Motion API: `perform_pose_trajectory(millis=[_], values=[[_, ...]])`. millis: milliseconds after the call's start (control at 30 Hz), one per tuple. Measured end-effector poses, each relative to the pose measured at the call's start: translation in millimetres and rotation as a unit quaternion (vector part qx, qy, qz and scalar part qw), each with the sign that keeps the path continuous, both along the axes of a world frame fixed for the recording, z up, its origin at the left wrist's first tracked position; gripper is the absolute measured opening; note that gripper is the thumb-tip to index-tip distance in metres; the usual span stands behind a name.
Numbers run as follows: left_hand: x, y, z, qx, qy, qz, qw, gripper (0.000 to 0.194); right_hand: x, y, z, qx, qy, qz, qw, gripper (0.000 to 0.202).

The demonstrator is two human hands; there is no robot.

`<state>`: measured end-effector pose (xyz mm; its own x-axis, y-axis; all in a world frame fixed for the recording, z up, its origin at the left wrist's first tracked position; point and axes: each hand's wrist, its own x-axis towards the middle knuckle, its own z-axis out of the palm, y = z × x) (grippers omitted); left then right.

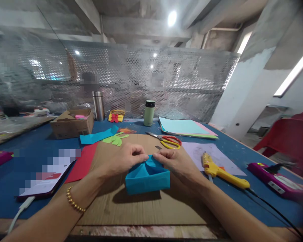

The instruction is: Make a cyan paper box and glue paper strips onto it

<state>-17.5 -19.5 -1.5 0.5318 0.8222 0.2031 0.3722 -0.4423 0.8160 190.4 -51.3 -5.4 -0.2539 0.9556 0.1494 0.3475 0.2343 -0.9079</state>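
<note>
Pinching the far part of a blue paper box (147, 183) between thumb and fingers of the left hand (131, 155), nearly closed; pinching close beside that grip with the right hand (173, 161), likewise nearly closed. Holding it open side up, over a brown cardboard sheet (131, 213) on the blue worktop (37, 143), and casting a shadow there. Beyond the hands, open-bladed scissors (170, 138) with red and yellow handles, green paper pieces (114, 139) and a blue paper strip (98, 136). To the left, red paper (82, 161) and a phone (49, 178) with a white cable (21, 208) attached. To the right, a yellow glue gun (224, 174) lying partly across a lilac sheet (189, 149).
</note>
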Motion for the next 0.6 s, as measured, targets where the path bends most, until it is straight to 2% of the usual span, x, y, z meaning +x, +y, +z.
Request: perform_pose_trajectory(millis=[100,167,267,433,600], values=[[0.1,-1.5,2.7,0.01,0.02,-0.005,1.0,0.028,-1.9,-2.4,1.1,-0.055,0.04,0.008,0.998,0.055],[-0.4,-2.7,5.5,0.017,0.029,-0.005,0.999,0.028,-1.2,-2.5,1.3,-0.056,0.035,0.017,0.998,0.055],[-0.2,-2.8,5.6,0.027,0.041,-0.011,0.999,0.026,-0.5,-1.7,1.9,-0.029,0.007,0.021,0.999,0.055],[2.5,3.2,-7.0,0.026,-0.002,-0.04,0.999,0.026,-0.4,1.9,1.9,0.004,-0.049,0.038,0.998,0.041],[1.9,7.4,-12.1,-0.056,-0.074,0.008,0.996,0.026,7.7,10.9,-6.0,0.08,-0.025,-0.002,0.996,0.03]])
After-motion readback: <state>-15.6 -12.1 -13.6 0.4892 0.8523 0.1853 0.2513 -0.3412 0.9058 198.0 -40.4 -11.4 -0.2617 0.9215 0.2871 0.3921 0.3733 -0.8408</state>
